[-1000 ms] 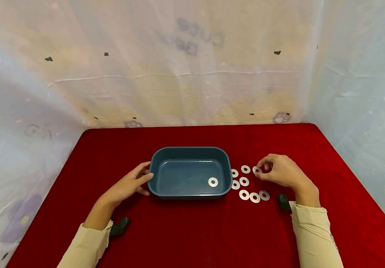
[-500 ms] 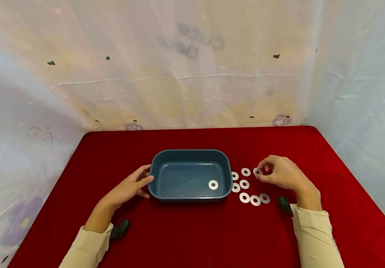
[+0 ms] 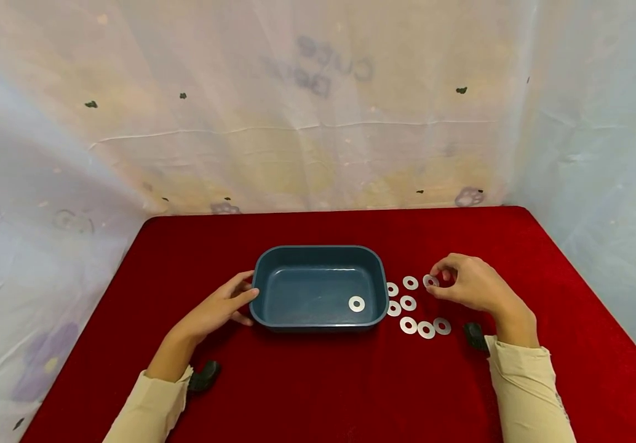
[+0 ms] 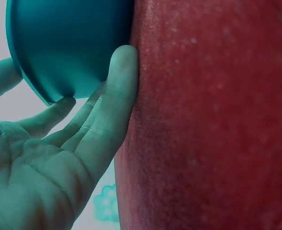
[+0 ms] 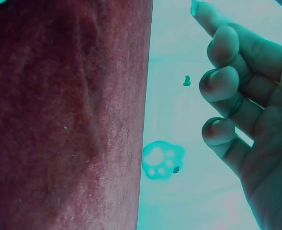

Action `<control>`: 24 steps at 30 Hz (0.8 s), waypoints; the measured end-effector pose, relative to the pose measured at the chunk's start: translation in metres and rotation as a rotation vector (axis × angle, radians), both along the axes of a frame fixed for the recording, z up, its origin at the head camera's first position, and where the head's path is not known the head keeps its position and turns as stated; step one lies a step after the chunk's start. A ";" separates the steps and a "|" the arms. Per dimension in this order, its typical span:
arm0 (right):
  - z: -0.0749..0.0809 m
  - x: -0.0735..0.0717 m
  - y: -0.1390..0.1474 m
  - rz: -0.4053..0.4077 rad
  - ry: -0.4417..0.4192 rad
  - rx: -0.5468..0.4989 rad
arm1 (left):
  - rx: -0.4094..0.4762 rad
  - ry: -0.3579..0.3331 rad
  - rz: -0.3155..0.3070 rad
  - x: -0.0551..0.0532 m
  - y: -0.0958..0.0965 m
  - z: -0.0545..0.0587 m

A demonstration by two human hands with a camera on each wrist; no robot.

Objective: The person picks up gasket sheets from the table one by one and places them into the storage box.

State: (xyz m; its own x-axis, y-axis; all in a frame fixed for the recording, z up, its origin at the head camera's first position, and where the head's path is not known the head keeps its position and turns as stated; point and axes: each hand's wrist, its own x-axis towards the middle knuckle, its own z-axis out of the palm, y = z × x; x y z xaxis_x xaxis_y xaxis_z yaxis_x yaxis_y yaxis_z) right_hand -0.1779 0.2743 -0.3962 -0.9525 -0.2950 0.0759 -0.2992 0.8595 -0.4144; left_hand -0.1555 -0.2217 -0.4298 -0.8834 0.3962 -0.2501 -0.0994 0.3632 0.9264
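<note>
Pale printed sheeting point(image 3: 274, 123) hangs around your red-covered desk point(image 3: 318, 381). To the right of the dark blue container point(image 3: 296, 295), you pinch one washer point(image 3: 426, 280) by its edge between the thumb and fingertips of your right hand point(image 3: 470, 283); so thin and flat a disc probably offers little else to grasp. It is a silvery ring with a round hole; whether it is clear of the cloth, you cannot tell. Seven loose washers point(image 3: 408, 308) lie by the container's right end, two partly hidden by its wall, likely set there for easy reach. One lone washer point(image 3: 352, 303) rests inside, near the right front corner. At the opposite end, your left hand point(image 3: 215, 311) grasps the container's wall, thumb over the rim, fingers against the outside, presumably to steady it.
</note>
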 end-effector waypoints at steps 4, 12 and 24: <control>0.001 0.001 0.000 0.007 0.013 0.003 | -0.003 0.000 0.001 0.000 0.001 0.000; 0.007 0.003 -0.002 0.007 0.049 0.008 | -0.006 -0.001 0.007 0.000 0.001 0.000; 0.017 0.007 -0.006 0.041 0.130 -0.005 | -0.014 -0.009 0.010 0.001 0.002 0.002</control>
